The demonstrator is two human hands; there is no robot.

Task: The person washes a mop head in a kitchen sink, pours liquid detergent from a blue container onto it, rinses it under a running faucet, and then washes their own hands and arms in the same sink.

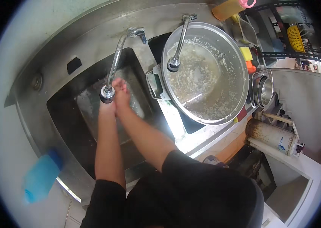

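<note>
Both of my hands are together in the left basin of a steel sink (154,112), under the flexible metal faucet (116,54). My right hand (122,94) is partly visible beside the faucet head, fingers bent. The faucet head covers most of my left hand (107,106), whose wrist touches or nearly touches the right one. No held object shows, though the contact between the palms is hidden. Wet patches shine on the basin floor (85,102). To the right, a large metal pot (236,54) contains cloudy water with whitish bits.
A second flexible faucet (181,40) hangs over the pot, whose loop handle (150,85) points toward the left basin. Nested steel containers (265,88), a yellow sponge (246,53) and an amber bottle (226,10) line the right side. A blue bottle (42,176) is at lower left.
</note>
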